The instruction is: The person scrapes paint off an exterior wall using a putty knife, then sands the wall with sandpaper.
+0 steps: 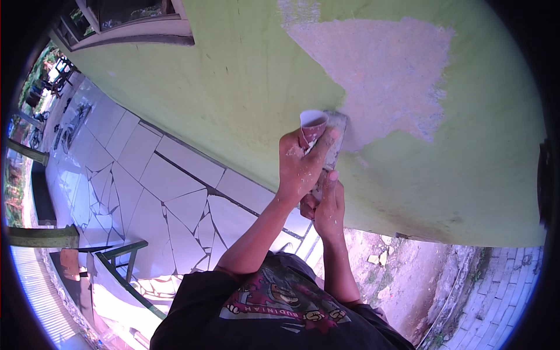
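My left hand (298, 166) is closed round a curled sheet (314, 119), pale inside and reddish brown outside, perhaps sandpaper. Its thumb lies along a flat, grey, plaster-smeared scraper blade (336, 143). Just below, my right hand (330, 207) grips the lower end of that scraper, fingers wrapped round a handle they mostly hide. The blade is close to the green wall (245, 87), beside the lower left edge of a pale bare patch (385, 70); I cannot tell whether it touches. White specks dot both hands and the left forearm.
A window frame (134, 32) is set in the wall at upper left. Pale tiles with dark joints (186, 204) run along the wall's foot. A green metal rail (131, 280) stands at lower left. Rough ground (408, 262) and grey paving (496, 297) lie at lower right.
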`<action>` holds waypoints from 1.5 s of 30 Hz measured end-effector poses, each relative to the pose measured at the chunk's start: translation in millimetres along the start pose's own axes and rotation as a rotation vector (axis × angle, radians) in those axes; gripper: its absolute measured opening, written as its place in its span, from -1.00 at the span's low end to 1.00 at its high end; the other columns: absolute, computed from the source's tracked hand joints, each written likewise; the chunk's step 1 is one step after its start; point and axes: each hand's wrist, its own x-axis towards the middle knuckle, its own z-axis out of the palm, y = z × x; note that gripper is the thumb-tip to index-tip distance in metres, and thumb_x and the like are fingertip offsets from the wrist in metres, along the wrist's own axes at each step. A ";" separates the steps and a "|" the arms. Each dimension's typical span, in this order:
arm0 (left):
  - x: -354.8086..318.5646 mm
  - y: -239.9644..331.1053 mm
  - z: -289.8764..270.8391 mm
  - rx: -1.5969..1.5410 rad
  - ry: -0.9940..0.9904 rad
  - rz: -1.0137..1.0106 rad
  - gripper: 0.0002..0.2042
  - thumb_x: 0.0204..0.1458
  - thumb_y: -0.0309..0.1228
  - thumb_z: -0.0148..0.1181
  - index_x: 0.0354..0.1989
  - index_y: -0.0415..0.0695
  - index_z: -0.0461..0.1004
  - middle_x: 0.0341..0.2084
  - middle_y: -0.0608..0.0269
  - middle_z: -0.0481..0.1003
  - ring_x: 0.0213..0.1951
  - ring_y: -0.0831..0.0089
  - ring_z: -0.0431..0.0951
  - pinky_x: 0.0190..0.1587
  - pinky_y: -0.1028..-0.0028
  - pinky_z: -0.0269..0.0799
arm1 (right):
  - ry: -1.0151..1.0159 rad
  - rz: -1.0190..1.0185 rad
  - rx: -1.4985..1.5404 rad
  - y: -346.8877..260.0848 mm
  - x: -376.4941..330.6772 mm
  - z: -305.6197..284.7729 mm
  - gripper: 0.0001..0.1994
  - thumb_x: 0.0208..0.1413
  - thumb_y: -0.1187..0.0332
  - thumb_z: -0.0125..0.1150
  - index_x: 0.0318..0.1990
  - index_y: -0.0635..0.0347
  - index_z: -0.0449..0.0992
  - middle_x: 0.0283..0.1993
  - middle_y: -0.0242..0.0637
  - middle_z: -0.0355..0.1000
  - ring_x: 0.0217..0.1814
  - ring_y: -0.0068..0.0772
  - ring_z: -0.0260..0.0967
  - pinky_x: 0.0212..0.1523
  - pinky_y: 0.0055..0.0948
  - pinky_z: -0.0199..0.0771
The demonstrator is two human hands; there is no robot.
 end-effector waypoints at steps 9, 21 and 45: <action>4.0 -16.6 -0.4 0.107 -0.017 -0.048 -0.75 0.02 -0.32 0.30 -0.37 -0.31 0.51 -0.53 0.32 0.49 -0.48 0.63 0.39 -0.41 0.52 0.34 | 0.031 -0.003 0.014 2.9 -2.9 0.6 -0.42 0.33 -0.12 -0.39 -0.32 0.27 0.33 -0.66 -0.51 0.09 -0.73 -0.76 -0.04 -0.73 -0.67 -0.06; 12.2 20.7 -6.4 -0.011 -0.045 -0.075 -0.71 0.03 -0.29 0.31 -0.33 -0.36 0.54 -0.54 0.28 0.54 -0.44 0.67 0.39 -0.34 0.53 0.38 | 0.001 -0.016 -0.019 -20.4 3.7 17.4 -0.48 0.35 -0.08 -0.36 -0.36 0.23 0.25 -0.67 -0.49 0.08 -0.73 -0.74 -0.03 -0.73 -0.65 -0.07; 13.5 3.8 -18.7 0.184 -0.118 0.033 -0.77 0.02 -0.35 0.30 -0.38 -0.33 0.53 -0.61 0.25 0.52 -0.52 0.65 0.34 -0.38 0.49 0.39 | 0.024 0.049 0.137 3.7 -2.5 25.9 -0.47 0.31 -0.15 -0.36 -0.40 0.15 0.21 -0.70 -0.50 0.04 -0.77 -0.71 -0.07 -0.76 -0.63 -0.09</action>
